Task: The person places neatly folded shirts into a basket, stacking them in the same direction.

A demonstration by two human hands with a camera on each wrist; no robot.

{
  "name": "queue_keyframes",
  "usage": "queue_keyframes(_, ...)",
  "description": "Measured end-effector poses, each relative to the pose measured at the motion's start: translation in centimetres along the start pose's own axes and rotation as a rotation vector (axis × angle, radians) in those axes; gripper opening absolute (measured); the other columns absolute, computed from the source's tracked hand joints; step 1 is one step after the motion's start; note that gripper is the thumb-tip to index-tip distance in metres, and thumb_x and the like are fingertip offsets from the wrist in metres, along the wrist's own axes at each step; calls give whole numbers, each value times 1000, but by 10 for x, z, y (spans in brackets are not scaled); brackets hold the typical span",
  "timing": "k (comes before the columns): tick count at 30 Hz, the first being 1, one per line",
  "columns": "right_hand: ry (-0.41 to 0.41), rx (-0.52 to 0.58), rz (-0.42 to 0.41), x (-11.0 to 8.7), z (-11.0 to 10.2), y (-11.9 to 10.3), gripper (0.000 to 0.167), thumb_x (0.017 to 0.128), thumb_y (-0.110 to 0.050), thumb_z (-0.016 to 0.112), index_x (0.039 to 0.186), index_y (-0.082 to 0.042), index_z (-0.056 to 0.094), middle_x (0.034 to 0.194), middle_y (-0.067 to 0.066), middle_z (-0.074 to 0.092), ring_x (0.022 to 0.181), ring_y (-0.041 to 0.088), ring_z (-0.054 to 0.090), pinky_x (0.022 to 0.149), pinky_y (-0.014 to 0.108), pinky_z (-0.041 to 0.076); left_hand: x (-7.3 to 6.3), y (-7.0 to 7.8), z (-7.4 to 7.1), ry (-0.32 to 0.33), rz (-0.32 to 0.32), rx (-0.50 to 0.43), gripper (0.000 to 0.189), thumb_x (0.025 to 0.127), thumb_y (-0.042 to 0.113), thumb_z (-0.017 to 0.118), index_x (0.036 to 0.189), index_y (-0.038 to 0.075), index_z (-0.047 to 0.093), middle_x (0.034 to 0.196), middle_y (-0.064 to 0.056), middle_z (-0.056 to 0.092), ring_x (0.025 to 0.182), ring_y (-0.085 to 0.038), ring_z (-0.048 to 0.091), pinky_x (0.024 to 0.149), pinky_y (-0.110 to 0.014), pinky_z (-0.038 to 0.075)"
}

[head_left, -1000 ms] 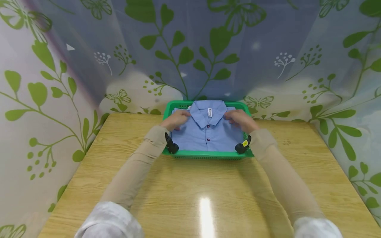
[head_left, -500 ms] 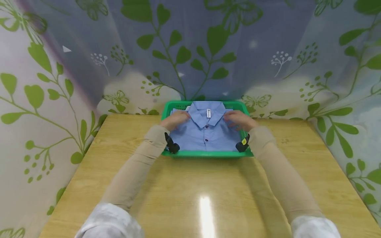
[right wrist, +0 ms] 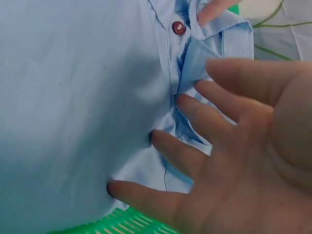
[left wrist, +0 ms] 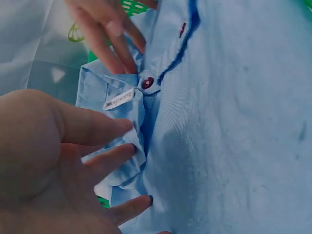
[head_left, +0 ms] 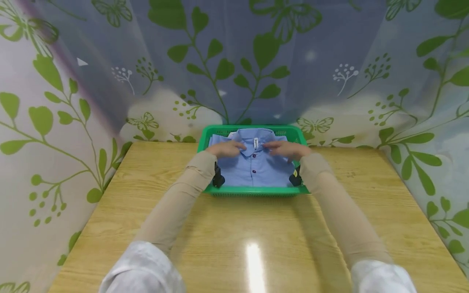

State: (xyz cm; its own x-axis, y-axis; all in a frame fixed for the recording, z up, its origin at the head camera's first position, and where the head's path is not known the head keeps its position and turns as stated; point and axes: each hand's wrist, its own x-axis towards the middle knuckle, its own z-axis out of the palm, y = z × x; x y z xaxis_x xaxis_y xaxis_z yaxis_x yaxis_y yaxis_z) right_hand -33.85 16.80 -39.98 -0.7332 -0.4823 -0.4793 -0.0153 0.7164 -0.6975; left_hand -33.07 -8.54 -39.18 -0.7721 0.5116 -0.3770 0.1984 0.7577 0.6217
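Observation:
A folded light-blue shirt (head_left: 242, 173) with dark red buttons lies in a green plastic basket (head_left: 253, 190). Its collar (head_left: 264, 134) faces the far side, a small white label inside. My left hand (head_left: 228, 149) touches the left side of the collar, thumb and fingers spread with the tips on the cloth in the left wrist view. On the other side, my right hand (head_left: 289, 150) rests its fingertips on the shirt along the right collar, fingers apart and nearly straight (right wrist: 229, 141). Neither hand visibly grips the cloth.
The basket stands at the back of a wooden table (head_left: 234, 232), close to a patterned curtain (head_left: 238, 73) with leaves and butterflies. More curtain hangs at both sides. Small black cameras (head_left: 218, 179) are strapped on the wrists.
Both hands have moved inward over the shirt, from its shoulders to the collar. The collar's points now look pushed in and partly covered by the fingers. The basket stays in place.

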Motion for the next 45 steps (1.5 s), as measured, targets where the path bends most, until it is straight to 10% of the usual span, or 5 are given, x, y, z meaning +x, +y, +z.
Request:
queue_keyframes(9, -162, 15, 91, -5, 1, 1, 69, 104, -22, 46, 161, -19, 6, 164, 16, -11, 148, 44, -3, 109, 71, 15, -6, 1, 1, -103, -51, -100, 59, 95, 3, 35, 153, 9, 37, 164, -12, 16, 151, -27, 3, 120, -42, 10)
queue_keyframes(21, -212, 99, 140, -61, 11, -5, 64, 106, -30, 44, 158, -4, 16, 162, 25, -3, 145, 51, 9, 103, 60, 39, -70, 0, 6, -171, -123, -452, 56, 106, 22, 39, 157, 7, 24, 165, -12, 10, 150, -35, -2, 118, -56, 7)
queue_keyframes(32, -129, -154, 18, -94, 30, -5, 56, 106, -30, 44, 147, 8, 39, 152, 31, 30, 137, 46, 37, 104, 51, 43, -95, -14, 17, -127, -164, -766, 65, 105, 20, 39, 157, -2, 6, 162, -17, -18, 147, -36, -19, 117, -57, -4)
queue_keyframes(38, 2, -330, -125, -106, 35, -3, 51, 107, -29, 43, 140, 9, 48, 143, 28, 46, 133, 45, 42, 106, 56, 37, -102, -19, 28, -102, -80, -691, 64, 106, 21, 35, 155, -5, 4, 163, -18, -10, 149, -33, -11, 120, -50, 2)
queue_keyframes(45, 200, -278, -228, -133, 34, -3, 48, 106, -26, 46, 143, 5, 47, 136, 28, 53, 121, 43, 54, 97, 56, 45, -136, -21, 23, -63, 28, -679, 66, 108, 32, 37, 157, -1, 8, 163, -19, 6, 150, -37, 8, 120, -46, 15)
